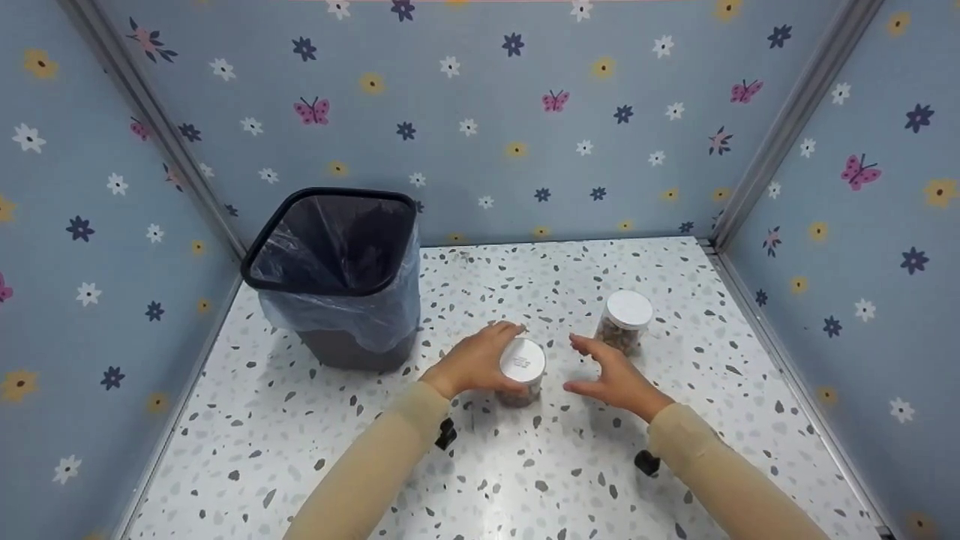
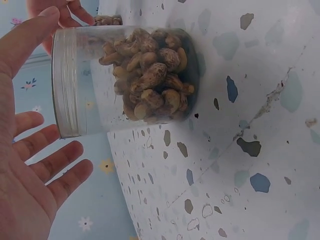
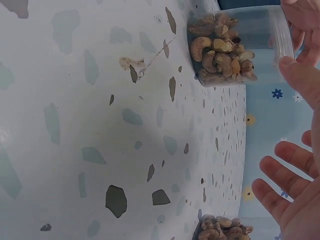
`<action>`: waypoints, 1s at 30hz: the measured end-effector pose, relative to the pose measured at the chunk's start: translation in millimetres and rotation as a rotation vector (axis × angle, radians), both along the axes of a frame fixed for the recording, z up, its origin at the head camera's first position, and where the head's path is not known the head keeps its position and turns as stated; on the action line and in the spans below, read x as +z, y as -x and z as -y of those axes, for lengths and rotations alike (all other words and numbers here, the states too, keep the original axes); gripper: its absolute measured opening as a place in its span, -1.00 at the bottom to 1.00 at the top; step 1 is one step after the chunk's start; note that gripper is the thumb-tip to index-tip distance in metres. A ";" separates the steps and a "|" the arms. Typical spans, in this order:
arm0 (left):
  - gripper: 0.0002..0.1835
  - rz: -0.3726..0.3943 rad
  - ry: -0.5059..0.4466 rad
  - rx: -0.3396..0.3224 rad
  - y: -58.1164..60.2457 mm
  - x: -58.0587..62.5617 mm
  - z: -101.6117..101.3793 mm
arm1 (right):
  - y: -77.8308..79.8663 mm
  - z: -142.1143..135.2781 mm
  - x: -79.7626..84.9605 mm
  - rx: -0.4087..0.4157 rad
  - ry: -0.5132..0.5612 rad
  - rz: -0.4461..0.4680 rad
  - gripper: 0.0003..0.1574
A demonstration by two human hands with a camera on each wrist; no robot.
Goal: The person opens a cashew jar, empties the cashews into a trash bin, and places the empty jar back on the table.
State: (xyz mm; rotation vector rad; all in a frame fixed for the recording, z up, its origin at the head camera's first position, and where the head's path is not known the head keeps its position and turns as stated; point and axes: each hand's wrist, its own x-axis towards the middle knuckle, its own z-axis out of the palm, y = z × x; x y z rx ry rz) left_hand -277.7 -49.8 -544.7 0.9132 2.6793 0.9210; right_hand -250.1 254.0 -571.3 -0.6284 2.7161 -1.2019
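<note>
My left grip [image 1: 480,364] is released, its fingers spread around one side of the first jar [image 1: 523,361]; whether they touch it, I cannot tell. My right grip [image 1: 611,379] is released too, thumb and fingers parted, just short of that jar. The first jar stands upright near the middle of the desk [image 1: 525,480], between my two grips.

I count two jars, both with white lids. The second jar [image 1: 628,311] stands beyond my right grip, toward the desk's far right corner. From the head I see grey print on the first jar's lid, while my thumb crosses its side. The wrist views show its clear wall and the cashew nuts [image 2: 152,75] inside; the right wrist view cuts off the second jar.

One bin [image 1: 356,349], with a black rim and a clear liner [image 1: 390,315], stands by the desk's far left corner. Flowered panels [image 1: 480,172] rise along the far, left and right edges.
</note>
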 end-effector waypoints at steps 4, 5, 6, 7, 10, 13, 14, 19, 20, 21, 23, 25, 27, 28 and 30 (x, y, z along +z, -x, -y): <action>0.14 0.003 0.002 -0.010 1.8 -0.3 -2.6 | 0.6 -1.3 -0.3 0.006 0.001 -0.009 0.06; 0.13 0.000 0.006 -0.012 1.9 -0.3 -3.3 | 0.4 -1.6 -0.3 0.006 -0.002 -0.013 0.06; 0.13 0.003 0.008 -0.014 1.8 -0.1 -4.1 | 0.3 -2.1 -0.7 0.005 -0.006 -0.020 0.05; 0.14 0.002 0.012 -0.015 1.6 -0.1 -4.9 | 0.3 -2.3 -1.0 0.005 -0.014 -0.028 0.05; 0.17 0.011 0.028 -0.013 1.3 0.0 -7.3 | 0.3 -2.7 -1.9 0.001 -0.027 -0.043 0.03; 0.17 0.023 0.038 -0.009 1.2 -0.3 -9.2 | 0.6 -2.6 -2.3 0.006 -0.028 -0.053 0.03; 0.17 0.028 0.041 -0.008 1.2 -0.1 -9.6 | 0.6 -2.5 -2.0 0.007 -0.026 -0.052 0.03; 0.15 0.026 0.049 -0.014 1.4 -0.4 -10.4 | 0.2 -2.0 -1.7 0.009 -0.020 -0.043 0.03; 0.15 0.025 0.049 -0.016 1.4 -0.6 -10.5 | 0.2 -1.9 -1.8 0.007 -0.021 -0.039 0.03; 0.15 0.020 0.051 -0.018 1.5 -1.2 -10.6 | 0.3 -2.0 -2.2 0.005 -0.020 -0.035 0.03; 0.15 0.019 0.050 -0.019 1.7 -2.4 -10.8 | 0.1 -1.7 -2.7 0.004 -0.020 -0.026 0.03; 0.15 0.023 0.046 -0.017 1.7 -3.1 -11.0 | 0.0 -1.6 -3.3 -0.001 -0.019 -0.016 0.03; 0.15 0.024 0.040 -0.014 1.7 -3.7 -11.2 | -0.1 -1.1 -4.1 -0.001 -0.016 -0.014 0.03; 0.15 0.028 0.035 -0.013 1.7 -3.9 -11.4 | -0.3 -0.8 -4.6 0.000 -0.012 -0.014 0.03; 0.14 0.026 0.028 -0.012 1.6 -4.5 -11.7 | -0.8 -0.1 -5.6 0.002 -0.008 -0.019 0.03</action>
